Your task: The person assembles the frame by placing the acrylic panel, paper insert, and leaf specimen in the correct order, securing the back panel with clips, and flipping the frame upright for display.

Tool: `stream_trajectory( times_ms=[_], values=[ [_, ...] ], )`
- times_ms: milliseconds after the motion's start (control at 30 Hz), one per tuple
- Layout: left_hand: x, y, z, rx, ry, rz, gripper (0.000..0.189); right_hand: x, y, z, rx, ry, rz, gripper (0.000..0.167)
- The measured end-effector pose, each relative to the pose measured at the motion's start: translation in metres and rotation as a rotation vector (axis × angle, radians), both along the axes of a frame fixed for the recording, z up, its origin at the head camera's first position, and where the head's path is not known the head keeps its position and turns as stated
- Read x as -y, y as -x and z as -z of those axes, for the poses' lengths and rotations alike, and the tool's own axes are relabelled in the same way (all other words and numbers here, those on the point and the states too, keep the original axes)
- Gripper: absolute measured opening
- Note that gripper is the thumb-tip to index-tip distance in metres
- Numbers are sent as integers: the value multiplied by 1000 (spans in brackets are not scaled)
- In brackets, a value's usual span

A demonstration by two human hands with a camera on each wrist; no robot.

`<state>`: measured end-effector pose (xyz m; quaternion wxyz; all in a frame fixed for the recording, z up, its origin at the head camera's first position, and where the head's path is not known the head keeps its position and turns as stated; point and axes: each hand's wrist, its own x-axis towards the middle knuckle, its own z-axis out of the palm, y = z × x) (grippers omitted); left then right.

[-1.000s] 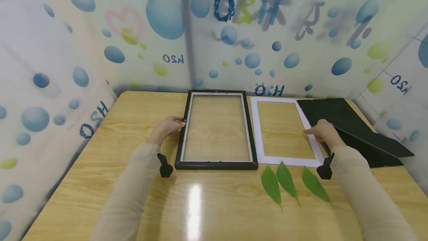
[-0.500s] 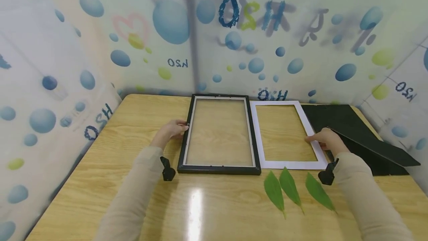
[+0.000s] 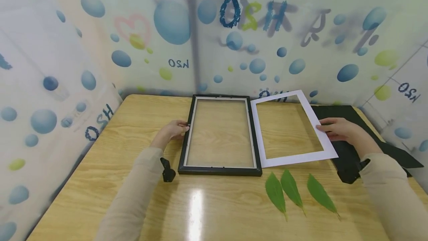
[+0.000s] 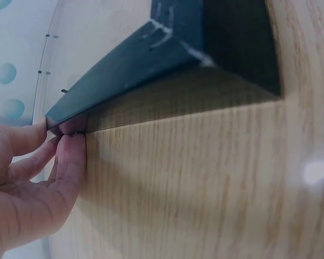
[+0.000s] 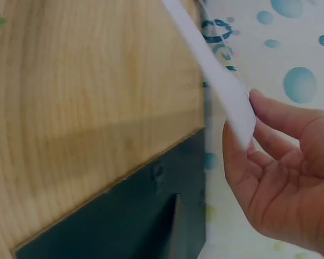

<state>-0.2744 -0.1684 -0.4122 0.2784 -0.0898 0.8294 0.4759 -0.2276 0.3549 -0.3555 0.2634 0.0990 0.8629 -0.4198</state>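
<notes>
A black picture frame [image 3: 220, 171] with a white inner lip and a clear pane lies flat on the wooden table. At its left side my left hand [image 3: 174, 129] holds the edge, thumb above and fingertips against the side; the left wrist view shows this hand [image 4: 38, 178] at the frame's edge [image 4: 151, 59]. A white picture mat [image 3: 297, 158] is tilted up beside the frame, its right side raised off the table. My right hand [image 3: 344, 131] pinches that raised side between thumb and fingers, as the hand [image 5: 291, 162] on the mat [image 5: 221, 81] also shows.
Several green leaves [image 3: 275, 192] lie in front of the mat. To the right is a black backing board [image 3: 337, 112] with a raised flap [image 3: 399, 153]. The wooden table [image 3: 133, 196] ends at a patterned wall covering [image 3: 140, 73] behind.
The right hand has shifted right and lifted the mat's right side off the table, leaving its left side by the frame. The left hand stays at the frame. The head view has tilted slightly.
</notes>
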Motion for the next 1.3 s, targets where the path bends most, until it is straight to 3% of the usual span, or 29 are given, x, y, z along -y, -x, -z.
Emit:
stream_trajectory(
  times_ms=[67, 167, 367, 567, 800, 1100, 1300],
  values=[
    [-2, -8, -9, 0, 5, -6, 50, 0, -1, -7, -5, 45, -19, 74],
    [-3, -11, -12, -3, 1, -16, 50, 1, -2, -16, -25, 123, -23, 61],
    [-3, -9, -10, -10, 16, -23, 49, -1, -4, -29, -72, 214, -15, 10],
    [-2, -8, -9, -9, 8, -31, 49, -7, -6, -39, -95, 272, 23, 22],
    [-3, -5, -9, -17, -5, -47, 47, 1, -4, -41, -96, 343, 45, 23],
    [-4, -6, -7, -13, -11, -64, 48, 31, -1, -24, -47, 421, 38, 21],
    [-2, -6, -6, -15, -24, -64, 48, 54, -1, -6, -8, 465, 43, 7]
  ],
)
